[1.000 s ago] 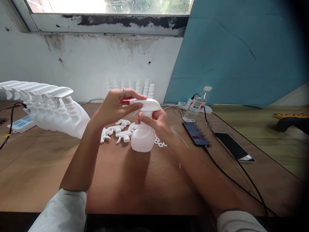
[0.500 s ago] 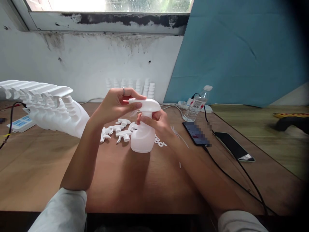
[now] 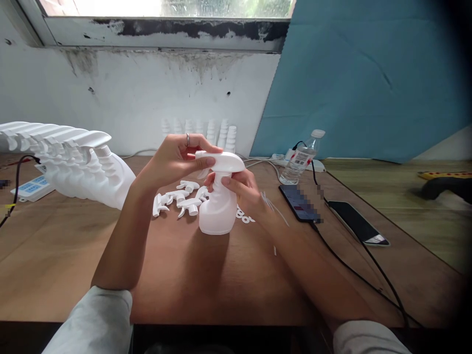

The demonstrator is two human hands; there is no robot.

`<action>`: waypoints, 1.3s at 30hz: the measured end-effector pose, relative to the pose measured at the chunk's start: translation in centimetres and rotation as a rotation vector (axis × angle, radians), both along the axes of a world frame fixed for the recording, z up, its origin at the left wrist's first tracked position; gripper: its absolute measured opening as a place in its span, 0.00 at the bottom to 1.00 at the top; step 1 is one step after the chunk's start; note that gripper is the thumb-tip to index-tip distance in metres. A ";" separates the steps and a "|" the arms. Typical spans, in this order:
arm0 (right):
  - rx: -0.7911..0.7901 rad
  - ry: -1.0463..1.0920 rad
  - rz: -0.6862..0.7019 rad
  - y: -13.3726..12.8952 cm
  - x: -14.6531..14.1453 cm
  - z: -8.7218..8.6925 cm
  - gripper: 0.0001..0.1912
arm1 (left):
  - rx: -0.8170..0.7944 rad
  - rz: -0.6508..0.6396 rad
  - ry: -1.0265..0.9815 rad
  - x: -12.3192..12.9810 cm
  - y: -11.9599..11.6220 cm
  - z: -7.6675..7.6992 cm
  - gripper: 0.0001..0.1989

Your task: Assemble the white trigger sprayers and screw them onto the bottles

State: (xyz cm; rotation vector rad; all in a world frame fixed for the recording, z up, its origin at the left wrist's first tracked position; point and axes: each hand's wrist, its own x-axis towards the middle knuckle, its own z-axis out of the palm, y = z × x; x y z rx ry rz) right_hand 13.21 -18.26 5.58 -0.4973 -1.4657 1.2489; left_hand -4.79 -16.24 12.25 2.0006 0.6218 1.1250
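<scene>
A translucent white spray bottle is upright in front of me, with a white trigger spray head on its neck. My left hand, wearing a ring, pinches the nozzle end of the head, thumb on the near side and fingers on top. Around the bottle's neck, just below the head, the fingers and thumb of my right hand are closed. Loose white trigger parts lie in a pile behind and left of the bottle. Small white rings lie beyond my right wrist.
Rows of assembled white spray bottles stand at the left by a power strip. White ribbed pieces line the wall. Thin white tubes, a water bottle, two phones and black cables occupy the right.
My right thumb and fingers have shifted slightly on the bottle's neck, showing more of it. The bottle has moved very slightly left; my left hand stays on the spray head.
</scene>
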 end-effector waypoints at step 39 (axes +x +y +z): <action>-0.177 -0.182 0.236 0.6 1.1 1.5 0.22 | -0.060 0.249 -0.171 -0.2 -3.2 -12.5 0.21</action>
